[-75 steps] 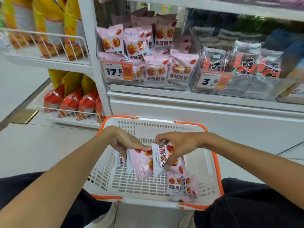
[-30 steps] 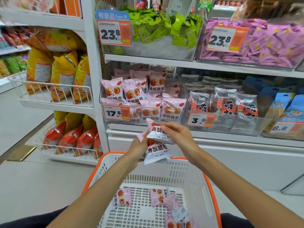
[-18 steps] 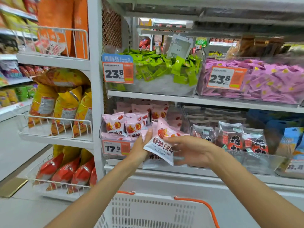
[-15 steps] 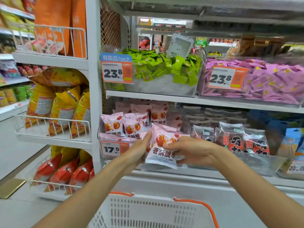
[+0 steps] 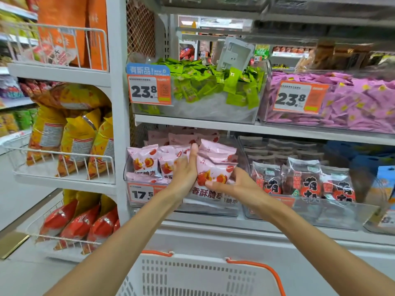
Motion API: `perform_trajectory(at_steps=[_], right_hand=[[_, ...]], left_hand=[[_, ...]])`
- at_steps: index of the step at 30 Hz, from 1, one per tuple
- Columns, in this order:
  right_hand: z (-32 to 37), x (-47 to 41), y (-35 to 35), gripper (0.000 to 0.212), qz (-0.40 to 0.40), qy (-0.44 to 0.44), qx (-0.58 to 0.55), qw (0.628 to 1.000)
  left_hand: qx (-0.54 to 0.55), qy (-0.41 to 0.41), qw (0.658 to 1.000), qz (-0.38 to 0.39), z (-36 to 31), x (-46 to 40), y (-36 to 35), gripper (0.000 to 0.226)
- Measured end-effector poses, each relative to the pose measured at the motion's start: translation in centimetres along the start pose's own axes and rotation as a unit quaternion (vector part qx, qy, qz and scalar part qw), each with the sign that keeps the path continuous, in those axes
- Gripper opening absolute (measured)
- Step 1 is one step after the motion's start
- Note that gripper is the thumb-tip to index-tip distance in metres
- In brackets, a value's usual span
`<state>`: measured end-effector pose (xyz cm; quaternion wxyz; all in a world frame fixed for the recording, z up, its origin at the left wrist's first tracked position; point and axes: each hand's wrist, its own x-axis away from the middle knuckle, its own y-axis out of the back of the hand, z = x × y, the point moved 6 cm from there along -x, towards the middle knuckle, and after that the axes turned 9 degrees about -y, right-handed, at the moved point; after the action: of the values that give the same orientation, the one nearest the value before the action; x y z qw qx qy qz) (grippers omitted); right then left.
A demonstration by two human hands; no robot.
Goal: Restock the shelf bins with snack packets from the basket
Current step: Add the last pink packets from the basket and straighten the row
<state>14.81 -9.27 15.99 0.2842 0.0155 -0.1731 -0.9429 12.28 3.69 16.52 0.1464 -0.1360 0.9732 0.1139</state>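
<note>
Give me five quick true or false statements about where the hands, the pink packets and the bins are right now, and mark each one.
1. Both hands hold pink packets at the clear bin tagged 17.5. True: the left hand presses them from the left, and the right hand cups them from the right.
2. The bin directly above holds purple packets. False: it holds green packets; the purple packets are to its right.
3. The white basket sits below the arms. True.
4. The bin right of the pink packets holds yellow bags. False: it holds dark packets.
5. The right hand is in the basket. False: it is at the bin.
</note>
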Motion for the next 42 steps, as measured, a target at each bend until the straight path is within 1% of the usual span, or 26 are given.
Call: perform_trajectory(at_steps=[1,2,3,5,8,10,12,14,15,18,20,23,26,27,28,29,31,33,35,37,39,42], right_hand=[[0.4,0.0,0.1,0.06,-0.024,0.011,-0.002,1.0],[0.5,-0.4,0.2,0.057,-0.048,0.023,-0.01,0.999],[0.8,-0.8,0.4,0.057,-0.075,0.037,-0.008,0.996],[1.2,-2.0,0.9,0.061,-0.124,0.074,0.019,0.989],[1.6,-4.0,1.4,0.052,-0.168,0.124,0.046,0.977],[1.6,-5.4,1.7,0.043,-0.171,0.138,0.049,0.974],[1.1,-6.7,2.1,0.036,-0.166,0.126,0.048,0.977],[0.0,-8.4,2.4,0.033,-0.149,0.077,0.049,0.985],[-0.4,-9.0,2.4,0.032,-0.136,0.047,0.055,0.988],[-0.7,-10.2,2.2,0.008,-0.083,0.003,0.1,0.992],[-0.3,-10.5,2.4,0.006,-0.052,-0.003,0.112,0.992],[-0.2,-10.6,2.8,0.03,-0.027,-0.024,0.146,0.989],[-0.4,-11.3,3.6,0.044,-0.051,-0.065,0.209,0.974],[-0.5,-11.4,4.0,0.049,-0.074,-0.077,0.223,0.969],[-0.4,-11.3,4.4,0.053,-0.104,-0.089,0.231,0.963],[-0.4,-11.0,4.7,0.054,-0.129,-0.092,0.234,0.959],[-0.2,-10.2,4.5,0.043,-0.159,-0.071,0.221,0.96],[0.4,-9.5,4.1,0.03,-0.172,-0.015,0.184,0.968],[1.8,-9.0,4.0,0.033,-0.204,0.057,0.167,0.963],[2.7,-8.8,4.1,0.035,-0.248,0.107,0.182,0.945],[3.0,-8.7,3.7,0.034,-0.272,0.122,0.198,0.934],[2.2,-8.8,3.3,0.031,-0.293,0.088,0.189,0.933]], left_hand=[[-0.034,-0.013,0.999,-0.022,-0.8,-0.7,0.4,0.054],[-0.043,-0.023,0.998,-0.029,-1.6,-1.4,0.5,0.051],[-0.043,-0.034,0.998,-0.034,-1.8,-2.1,0.5,0.048],[-0.038,-0.046,0.995,-0.077,-1.3,-3.5,0.9,0.052],[-0.041,-0.014,0.99,-0.134,0.2,-5.1,1.3,0.051],[-0.044,0.018,0.99,-0.129,0.6,-6.0,0.8,0.055],[-0.044,0.059,0.992,-0.099,0.9,-6.8,-0.1,0.058],[-0.06,0.105,0.991,-0.063,1.4,-6.9,-0.8,0.054],[-0.07,0.115,0.99,-0.053,1.7,-6.8,-1.0,0.052],[-0.091,0.108,0.99,-0.027,2.6,-6.4,-1.6,0.054],[-0.132,0.092,0.987,-0.013,3.2,-6.2,-1.6,0.054],[-0.244,0.053,0.968,-0.01,3.1,-6.0,-1.0,0.049],[-0.344,0.012,0.939,-0.008,2.3,-6.4,0.0,0.029],[-0.358,0.013,0.934,-0.004,2.1,-6.5,0.3,0.024],[-0.365,0.018,0.931,-0.001,2.0,-6.6,0.6,0.025],[-0.37,0.022,0.929,0.001,1.9,-6.6,0.9,0.031],[-0.374,0.024,0.927,-0.003,1.9,-6.4,1.3,0.043],[-0.362,0.014,0.932,-0.008,1.9,-6.2,1.5,0.043],[-0.338,-0.005,0.941,-0.015,1.7,-6.0,1.6,0.044],[-0.319,-0.027,0.947,-0.037,1.5,-5.9,1.8,0.045],[-0.316,-0.04,0.946,-0.065,1.3,-5.8,2.2,0.047],[-0.315,-0.059,0.941,-0.109,1.0,-5.8,2.7,0.071]])
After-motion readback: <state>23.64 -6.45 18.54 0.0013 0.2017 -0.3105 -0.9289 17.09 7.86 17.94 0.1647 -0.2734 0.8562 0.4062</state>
